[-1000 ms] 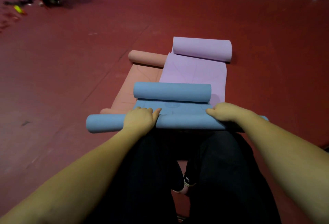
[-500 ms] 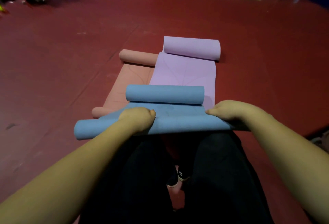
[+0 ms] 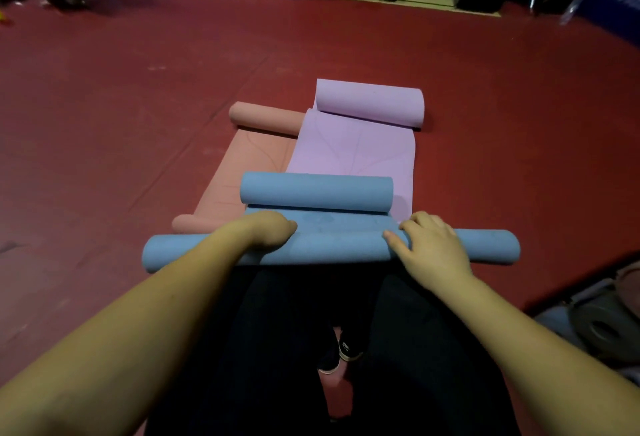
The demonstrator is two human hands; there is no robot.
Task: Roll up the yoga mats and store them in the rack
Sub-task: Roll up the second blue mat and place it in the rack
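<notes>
Blue mat (image 3: 332, 248) lies on the floor (image 3: 138, 106) at 6 o'clock, both ends rolled. Left hand (image 3: 266, 231) curls over the near roll; right hand (image 3: 429, 245) rests on it, fingers (image 3: 412, 227) spread.

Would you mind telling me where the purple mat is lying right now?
In the head view the purple mat lies on the red floor just right of centre, overlapping the pink mat, beyond the blue mat.
</notes>
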